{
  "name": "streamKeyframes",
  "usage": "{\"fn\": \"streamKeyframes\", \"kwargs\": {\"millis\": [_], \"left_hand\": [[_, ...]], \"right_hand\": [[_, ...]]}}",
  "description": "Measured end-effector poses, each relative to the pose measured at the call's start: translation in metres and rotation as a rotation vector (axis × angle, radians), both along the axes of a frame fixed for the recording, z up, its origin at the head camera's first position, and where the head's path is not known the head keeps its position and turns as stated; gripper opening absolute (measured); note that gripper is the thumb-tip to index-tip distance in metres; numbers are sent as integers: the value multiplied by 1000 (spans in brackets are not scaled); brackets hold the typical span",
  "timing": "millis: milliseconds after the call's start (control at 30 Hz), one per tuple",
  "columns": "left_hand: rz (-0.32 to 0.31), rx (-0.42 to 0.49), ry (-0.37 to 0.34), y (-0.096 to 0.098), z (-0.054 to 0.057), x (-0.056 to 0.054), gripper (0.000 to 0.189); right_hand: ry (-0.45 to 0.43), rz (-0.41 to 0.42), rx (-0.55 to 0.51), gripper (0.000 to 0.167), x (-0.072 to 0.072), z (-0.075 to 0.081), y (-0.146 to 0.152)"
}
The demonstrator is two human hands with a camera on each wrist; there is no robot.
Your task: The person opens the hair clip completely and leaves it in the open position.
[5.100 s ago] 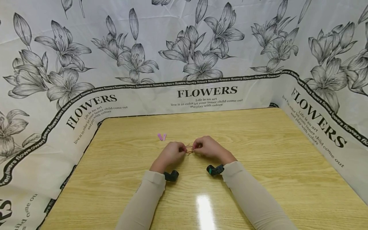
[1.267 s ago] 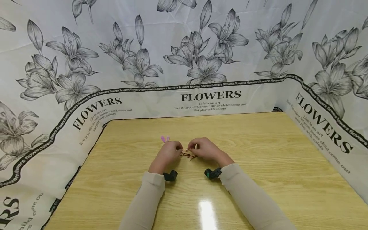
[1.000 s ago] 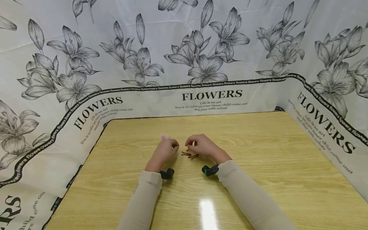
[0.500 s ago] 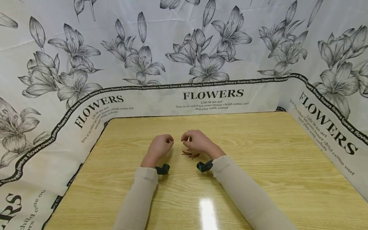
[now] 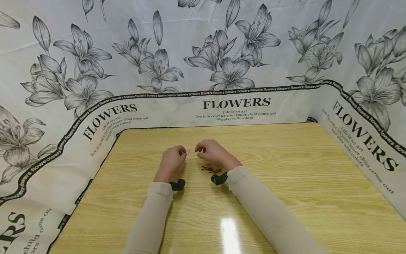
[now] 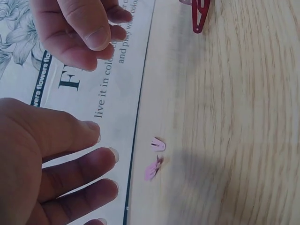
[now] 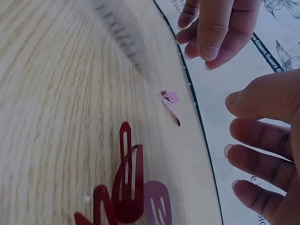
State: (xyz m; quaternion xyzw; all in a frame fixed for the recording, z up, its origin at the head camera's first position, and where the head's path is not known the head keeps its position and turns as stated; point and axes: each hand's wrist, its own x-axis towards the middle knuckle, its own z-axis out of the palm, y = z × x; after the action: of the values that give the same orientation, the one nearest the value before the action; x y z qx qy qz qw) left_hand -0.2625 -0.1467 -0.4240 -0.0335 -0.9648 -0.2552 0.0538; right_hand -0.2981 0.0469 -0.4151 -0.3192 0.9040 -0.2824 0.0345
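My left hand (image 5: 172, 158) is at the pink hair clips (image 5: 188, 151), its fingertips overlapping them in the head view. In the left wrist view, that hand (image 6: 61, 164) has its fingers spread apart, and two pink snap clips (image 6: 158, 144) lie on the table beyond them. My right hand (image 5: 213, 152) hovers just to the right, fingers loosely bent and holding nothing. Red snap hair clips (image 5: 207, 168) lie below it. In the right wrist view, red clips (image 7: 127, 204) lie beside a mauve clip (image 7: 158, 202), with the pink pair (image 7: 170, 96) farther off.
The wood-grain table (image 5: 285, 183) is bounded at the back and sides by white cloth (image 5: 171, 114) printed with flowers and lettering. A black wrist camera (image 5: 178, 185) sits on the left wrist and another (image 5: 219, 178) on the right.
Both hands held the reddish clips at mid-table earlier, then let go of them. They have moved up and left towards the pink clips, leaving the red ones lying on the table.
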Motion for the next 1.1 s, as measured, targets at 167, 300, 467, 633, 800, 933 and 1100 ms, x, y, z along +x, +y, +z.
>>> {"fn": "streamKeyframes", "kwargs": {"millis": [167,300,467,633,800,933,1100], "left_hand": [[46,-8,13,-6,-2,-3,18],[90,1,31,-10,-3,-4,16],[139,53,16,-13,-6,-7,17],[203,119,-34,-14,-11,-10,20],[254,147,-53,-12,-13,-12,20],[299,169,-73,-8,-14,-12,21],[349,198,-106,-1,-15,-12,23]], "right_hand": [[2,4,-2,22,-5,-1,-10],[26,12,-1,21,-9,1,-19],[27,3,14,19,-15,2,-30],[2,-13,32,21,-21,1,-38],[28,-10,56,21,-28,2,-43],[54,-9,86,20,-34,1,-46],[58,-22,131,18,-39,-2,-50]]}}
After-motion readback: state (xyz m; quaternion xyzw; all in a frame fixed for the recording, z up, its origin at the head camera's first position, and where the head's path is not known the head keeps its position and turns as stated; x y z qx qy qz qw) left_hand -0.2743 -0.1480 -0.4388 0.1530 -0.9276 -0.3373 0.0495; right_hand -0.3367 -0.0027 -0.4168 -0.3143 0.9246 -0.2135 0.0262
